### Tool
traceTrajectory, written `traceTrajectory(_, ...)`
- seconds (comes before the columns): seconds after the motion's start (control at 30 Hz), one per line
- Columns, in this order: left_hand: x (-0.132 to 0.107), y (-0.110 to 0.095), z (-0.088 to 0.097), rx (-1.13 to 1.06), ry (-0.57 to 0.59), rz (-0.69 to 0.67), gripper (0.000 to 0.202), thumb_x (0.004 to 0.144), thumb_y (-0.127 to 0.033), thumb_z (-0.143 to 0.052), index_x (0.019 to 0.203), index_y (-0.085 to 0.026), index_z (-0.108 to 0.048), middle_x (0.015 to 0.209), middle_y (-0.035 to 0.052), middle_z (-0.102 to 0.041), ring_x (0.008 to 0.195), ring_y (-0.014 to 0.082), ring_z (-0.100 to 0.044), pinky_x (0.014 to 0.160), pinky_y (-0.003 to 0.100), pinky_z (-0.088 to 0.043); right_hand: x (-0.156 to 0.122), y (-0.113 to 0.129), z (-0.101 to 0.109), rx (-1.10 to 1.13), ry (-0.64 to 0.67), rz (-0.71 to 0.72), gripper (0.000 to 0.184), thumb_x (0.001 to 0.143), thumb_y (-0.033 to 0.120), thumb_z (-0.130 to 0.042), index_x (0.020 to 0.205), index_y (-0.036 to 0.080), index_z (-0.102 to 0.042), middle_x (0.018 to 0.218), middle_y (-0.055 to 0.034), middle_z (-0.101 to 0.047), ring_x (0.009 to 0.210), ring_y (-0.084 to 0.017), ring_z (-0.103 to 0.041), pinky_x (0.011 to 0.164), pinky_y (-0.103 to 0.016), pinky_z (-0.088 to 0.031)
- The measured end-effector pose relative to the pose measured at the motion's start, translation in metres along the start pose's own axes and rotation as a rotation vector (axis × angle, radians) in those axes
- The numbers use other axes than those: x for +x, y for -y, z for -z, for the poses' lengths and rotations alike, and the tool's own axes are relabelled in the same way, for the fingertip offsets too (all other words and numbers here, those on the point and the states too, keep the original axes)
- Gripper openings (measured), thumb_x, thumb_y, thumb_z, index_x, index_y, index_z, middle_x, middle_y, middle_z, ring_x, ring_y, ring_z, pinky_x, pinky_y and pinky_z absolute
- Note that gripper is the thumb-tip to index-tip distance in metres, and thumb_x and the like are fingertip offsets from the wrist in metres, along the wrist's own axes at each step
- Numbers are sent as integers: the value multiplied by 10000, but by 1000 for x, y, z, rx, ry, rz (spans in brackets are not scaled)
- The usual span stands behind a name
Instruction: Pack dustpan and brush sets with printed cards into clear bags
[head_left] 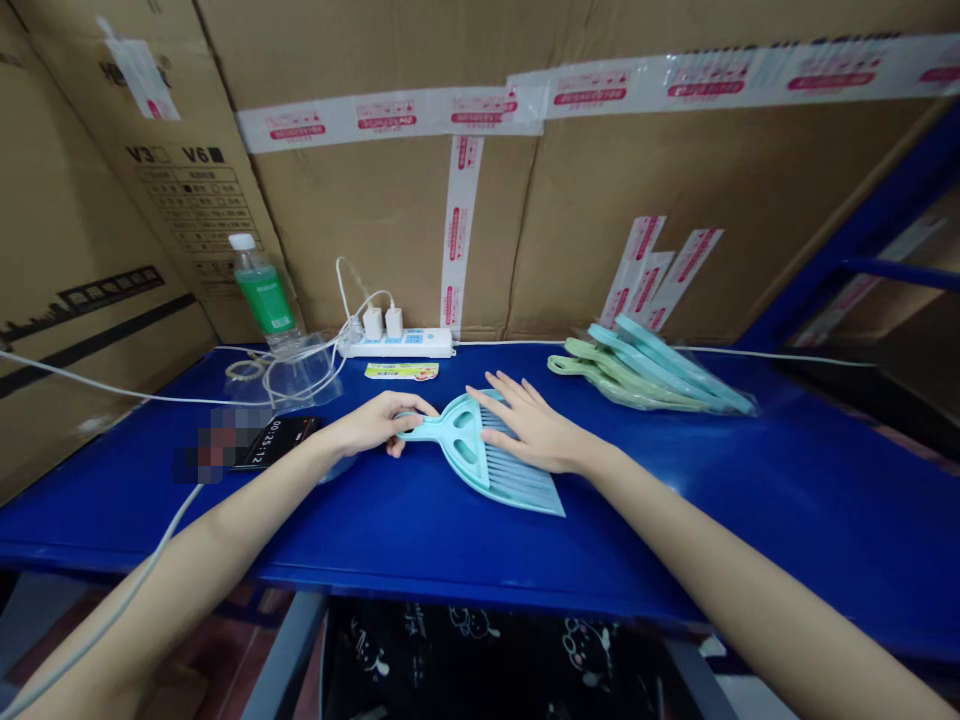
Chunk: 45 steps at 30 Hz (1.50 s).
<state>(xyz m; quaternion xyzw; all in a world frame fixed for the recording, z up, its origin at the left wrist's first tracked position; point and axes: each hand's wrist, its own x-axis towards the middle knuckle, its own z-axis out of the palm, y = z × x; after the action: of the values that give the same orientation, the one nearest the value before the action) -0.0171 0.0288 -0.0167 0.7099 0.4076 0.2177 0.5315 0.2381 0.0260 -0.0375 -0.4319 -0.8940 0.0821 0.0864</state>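
A light-blue mini dustpan-and-brush set [461, 440] lies on the blue table, its handle pointing left and its bristles fanning out to the right. Thumb and fingers of my left hand [377, 422] are closed around the handle end. My right hand [536, 428] rests over the bristles with its fingers spread, hiding the upper part of them. Farther right, a clear plastic bag [660, 375] holds several more light-blue and green pieces with similar handles.
A white power strip [401, 343] with plugged-in chargers stands against the cardboard wall [375, 220]. Before it lies a yellow-green label [401, 371]. On the left are a bottle with a green label [266, 297], loose white cables, and a phone [277, 442]. The table's front edge [465, 590] runs below my arms.
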Motion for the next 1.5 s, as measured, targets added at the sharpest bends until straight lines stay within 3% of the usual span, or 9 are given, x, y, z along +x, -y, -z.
traceTrajectory(0.3, -4, -3, 10, 129, 78, 13, 154, 852, -301, -556, 900, -154, -554, 660, -54, -543, 505, 67, -545, 504, 193, -406, 1, -19, 0, 93, 79, -48, 749, 884, 682, -224, 1497, 253, -192, 1561, -87, -131, 1416, -292, -33, 1143, -531, -94)
traceTrajectory(0.57, -9, -5, 15, 109, 228, -38, 162, 850, -310, -556, 881, -155, -520, 619, -64, -492, 550, 67, -450, 543, 200, -389, 5, -23, 6, 172, 55, 67, 585, 952, 481, -235, 1447, 190, -343, 1492, -65, -343, 1404, -261, -201, 1140, -542, -148)
traceTrajectory(0.83, -11, -6, 15, 148, 309, 20, 279, 888, -433, -492, 898, -155, -516, 704, -32, -567, 471, 59, -492, 494, 208, -401, 6, -22, 6, 165, 17, 113, 493, 961, 369, -276, 1389, 188, -439, 1428, -62, -447, 1365, -247, -313, 1127, -529, -216)
traceTrajectory(0.97, -8, -5, 12, 195, 308, -5, 416, 876, -551, -466, 794, -147, -527, 648, -34, -555, 432, 54, -483, 457, 196, -368, 11, -19, 10, 135, -15, 106, 452, 968, 331, -291, 1337, 185, -506, 1371, -70, -516, 1334, -254, -370, 1094, -521, -294)
traceTrajectory(1.2, -7, -2, 11, 209, 301, -13, 431, 879, -563, -453, 747, -157, -511, 634, -33, -567, 418, 52, -486, 446, 188, -351, 51, -7, 25, -195, -54, 114, 367, 918, 141, -416, 1233, 174, -603, 1247, -77, -626, 1164, -221, -569, 961, -368, -466)
traceTrajectory(1.4, -7, -1, 11, 226, 292, -20, 434, 880, -558, -443, 727, -156, -507, 604, -32, -565, 419, 54, -481, 448, 181, -349, 99, 10, 32, -297, -37, 177, 379, 822, 71, -566, 1177, 181, -644, 1186, -112, -661, 1096, -250, -608, 918, -357, -457)
traceTrajectory(1.5, -7, 0, 10, 226, 286, -25, 414, 892, -530, -441, 716, -160, -496, 575, -42, -548, 416, 56, -478, 451, 175, -350, 115, 18, 30, -344, -18, 202, 310, 817, 60, -556, 1072, 166, -696, 1111, -138, -691, 1052, -262, -623, 883, -358, -449)
